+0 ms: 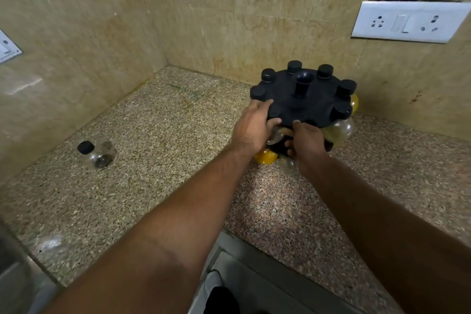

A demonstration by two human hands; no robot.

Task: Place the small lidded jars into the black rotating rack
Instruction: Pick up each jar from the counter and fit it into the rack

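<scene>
Both grips clamp the near rim of the black round plastic rotating rack (pixel 313 99): left hand (pixel 254 127) curled over it, right hand (pixel 309 146) thumb on top. Well left on the speckled stone surface (pixel 165 160), a clear black-lidded jar (pixel 98 153) lies sideways, lid pointing away, nearer my left. No writing reads.

— What covers the arms?

— Both are bare. The long left forearm (pixel 178 224) and the long right forearm (pixel 382 211) show skin all the way to the picture's edge. The left hand (pixel 254 127) and the right hand (pixel 308 143) are bare too.

— Any marks?

— A faint, thin crease line crosses the left forearm partway along.

— Any clothing?

— Perhaps. A rounded black patch (pixel 221 299) sits just under a small white patch (pixel 212 283) between the arms. I cannot tell whether they are cloth or shoe.
</scene>
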